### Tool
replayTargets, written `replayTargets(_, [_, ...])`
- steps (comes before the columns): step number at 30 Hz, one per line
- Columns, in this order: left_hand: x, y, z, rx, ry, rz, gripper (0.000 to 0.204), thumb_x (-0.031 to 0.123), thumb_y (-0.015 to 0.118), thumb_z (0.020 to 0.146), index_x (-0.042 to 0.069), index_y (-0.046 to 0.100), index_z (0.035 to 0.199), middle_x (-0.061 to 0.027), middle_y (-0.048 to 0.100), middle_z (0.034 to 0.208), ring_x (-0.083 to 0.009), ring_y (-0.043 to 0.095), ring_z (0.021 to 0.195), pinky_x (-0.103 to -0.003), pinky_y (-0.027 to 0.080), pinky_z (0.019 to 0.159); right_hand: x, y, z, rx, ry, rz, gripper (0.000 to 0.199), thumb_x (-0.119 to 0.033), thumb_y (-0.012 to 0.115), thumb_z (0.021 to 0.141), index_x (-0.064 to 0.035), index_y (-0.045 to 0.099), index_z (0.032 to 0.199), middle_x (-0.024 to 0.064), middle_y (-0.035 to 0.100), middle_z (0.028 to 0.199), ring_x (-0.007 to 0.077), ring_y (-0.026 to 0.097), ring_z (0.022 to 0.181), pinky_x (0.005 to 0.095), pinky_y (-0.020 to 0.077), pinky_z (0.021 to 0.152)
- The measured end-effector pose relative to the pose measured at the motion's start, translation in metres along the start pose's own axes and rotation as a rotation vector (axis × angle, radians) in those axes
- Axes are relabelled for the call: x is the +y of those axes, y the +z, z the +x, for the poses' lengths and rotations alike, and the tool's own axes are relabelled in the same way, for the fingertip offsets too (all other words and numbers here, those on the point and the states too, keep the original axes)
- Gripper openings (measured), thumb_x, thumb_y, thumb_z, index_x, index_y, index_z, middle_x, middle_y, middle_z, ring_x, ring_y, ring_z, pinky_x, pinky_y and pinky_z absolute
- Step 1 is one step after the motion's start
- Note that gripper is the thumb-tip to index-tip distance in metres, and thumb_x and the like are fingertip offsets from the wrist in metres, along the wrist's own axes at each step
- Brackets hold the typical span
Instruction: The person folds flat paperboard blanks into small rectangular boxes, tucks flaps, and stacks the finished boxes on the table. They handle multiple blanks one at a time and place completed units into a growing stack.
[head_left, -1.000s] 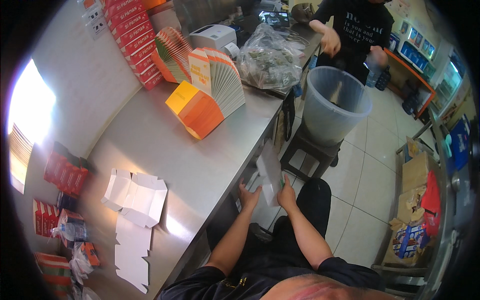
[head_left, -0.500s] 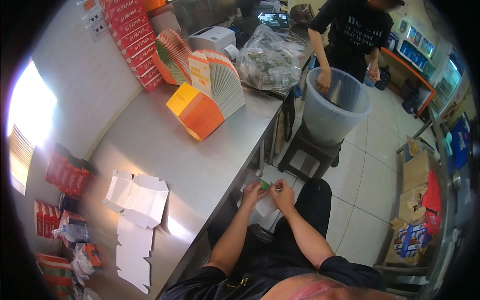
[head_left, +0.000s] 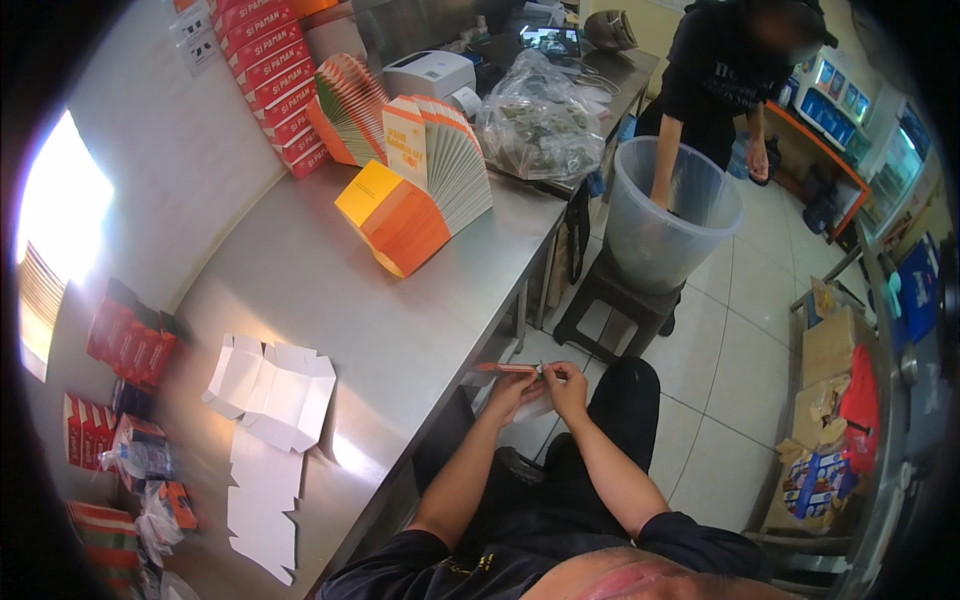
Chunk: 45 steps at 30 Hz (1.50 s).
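Observation:
In front of my lap, a piece of printed cardboard (head_left: pixel 505 368), white with orange and a little green, is held between both hands. My left hand (head_left: pixel 511 399) grips its lower side with bent fingers. My right hand (head_left: pixel 567 389) pinches the right end, fingertips close to those of the left. The hands partly cover the cardboard, so its full shape is hidden. On the steel table (head_left: pixel 300 270) to my left, unfolded white carton blanks (head_left: pixel 265 510) lie flat. Farther back stands an orange and yellow box (head_left: pixel 405 225) beside a fanned row of flat cartons (head_left: pixel 455 150).
Red boxes (head_left: pixel 265 75) are stacked against the wall. A white printer (head_left: pixel 430 75) and a clear plastic bag (head_left: pixel 540 120) sit at the table's far end. Ahead, a co-worker (head_left: pixel 715 90) reaches into a translucent tub (head_left: pixel 670 240) on a dark stool (head_left: pixel 600 310). Cardboard boxes (head_left: pixel 835 350) stand right.
The cardboard has turned in my hands, and an orange strip now shows at its far side. The co-worker has bent lower, one arm deeper in the tub.

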<state>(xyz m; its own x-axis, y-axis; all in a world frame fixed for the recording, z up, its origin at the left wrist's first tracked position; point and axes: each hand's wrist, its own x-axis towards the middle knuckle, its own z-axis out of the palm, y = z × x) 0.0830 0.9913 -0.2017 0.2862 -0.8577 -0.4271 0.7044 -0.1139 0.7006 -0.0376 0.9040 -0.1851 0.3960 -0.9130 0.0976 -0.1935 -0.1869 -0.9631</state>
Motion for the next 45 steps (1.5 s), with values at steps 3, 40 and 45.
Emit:
replayTargets(3, [-0.001,-0.007,0.003,0.018,0.015,0.017,0.029,0.021,0.069,0.098,0.004,0.063,0.121,-0.0076,0.063,0.119,-0.0231,0.064,0.112,-0.038,0.055,0.099,-0.004,0.001,0.0,-0.027,-0.028,0.009,0.019,-0.017,0.076,0.09,0.0017,0.072,0.093,0.0132,0.069,0.093,0.0228,0.073,0.085,0.0329,0.0546,0.075])
replayTargets(40, [0.025,-0.005,-0.012,0.666,0.527,0.958,0.044,0.02,0.078,0.084,0.003,0.058,0.121,-0.0172,0.069,0.112,-0.0318,0.067,0.108,-0.04,0.051,0.091,-0.016,-0.03,0.011,-0.184,0.004,-0.429,0.032,-0.027,0.07,0.09,0.0035,0.072,0.1,0.0256,0.072,0.089,0.044,0.071,0.086,0.0501,0.0553,0.078])
replayTargets(45, [0.028,-0.018,-0.006,0.321,0.274,0.379,0.043,0.017,0.069,0.095,0.003,0.055,0.133,-0.0109,0.069,0.115,-0.0237,0.068,0.101,-0.035,0.053,0.087,-0.022,-0.043,0.021,-0.143,0.132,-0.538,0.037,-0.032,0.071,0.09,0.0029,0.073,0.102,0.0248,0.073,0.093,0.0432,0.07,0.092,0.0492,0.0545,0.082])
